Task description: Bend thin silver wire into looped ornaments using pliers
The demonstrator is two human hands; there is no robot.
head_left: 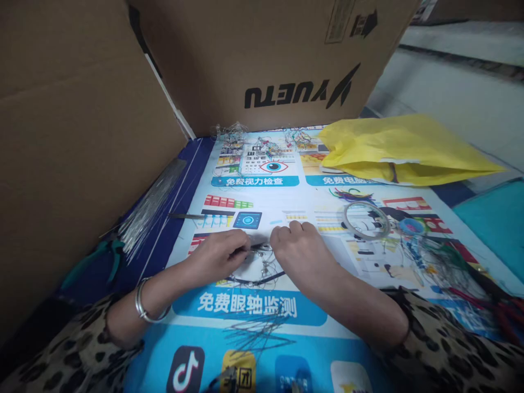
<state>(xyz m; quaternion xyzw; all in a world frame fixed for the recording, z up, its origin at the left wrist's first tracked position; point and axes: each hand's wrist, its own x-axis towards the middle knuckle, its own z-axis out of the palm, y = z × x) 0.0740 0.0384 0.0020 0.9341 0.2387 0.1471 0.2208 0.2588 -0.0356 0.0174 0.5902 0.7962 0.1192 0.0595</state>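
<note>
My left hand (223, 252) is closed in a pinch over the printed sheet (262, 308). Close beside it, my right hand (298, 251) is closed too, fingers curled and knuckles up. A thin, partly clear and dark piece (258, 240) shows between the fingertips, too small and blurred to name. Just below the hands lies a dark cord (254, 282), curved, with thin wire and small shiny beads (265, 267) near it. What each hand pinches is hidden by the fingers.
Cardboard walls (278, 49) stand at the back and left. Left lie green-handled pliers (102, 259) and a bundle of thin wires (151, 204). Right are a tape roll (347, 222), a yellow bag (368, 144) and tangled coloured cords (454, 267). Loose dark wires (260, 333) lie in front.
</note>
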